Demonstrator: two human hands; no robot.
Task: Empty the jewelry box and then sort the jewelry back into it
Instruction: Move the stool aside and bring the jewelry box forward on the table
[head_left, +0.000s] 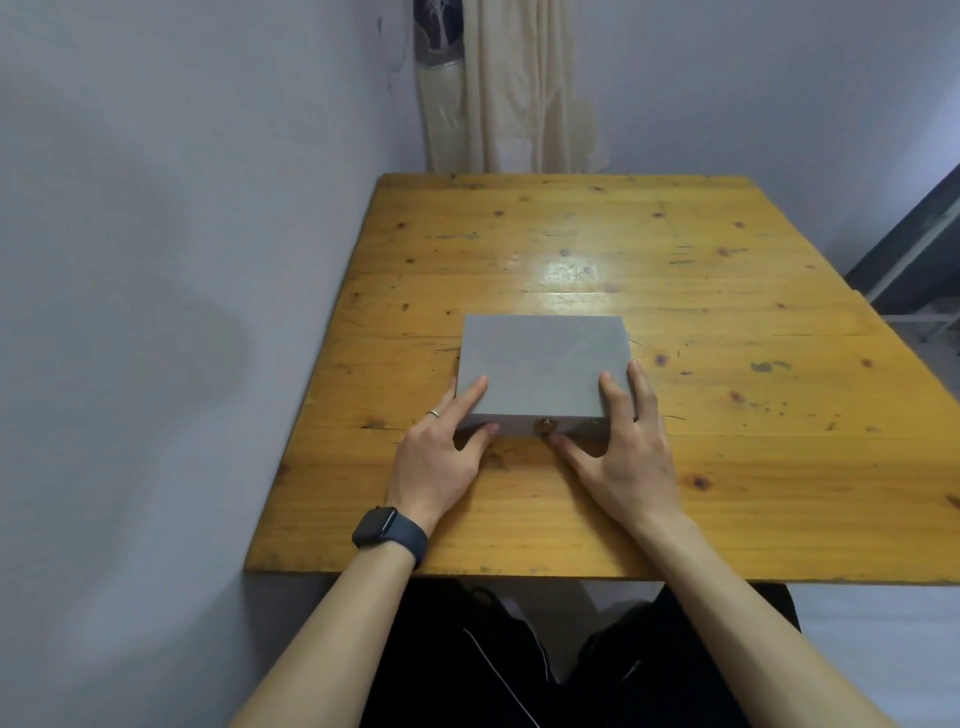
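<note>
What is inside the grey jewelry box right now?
Nothing inside shows: the jewelry box is closed, clasp at the front. The left hand and right hand touch it; any contents are covered.

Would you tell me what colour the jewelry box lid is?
The lid is plain grey, shown in the head view.

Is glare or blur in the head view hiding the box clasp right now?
Head view: no; glare sits on the table beyond the jewelry box, off its lid; the clasp is small and soft yet visible by the right hand; wide-angle distortion stretches the frame's edges.
</note>
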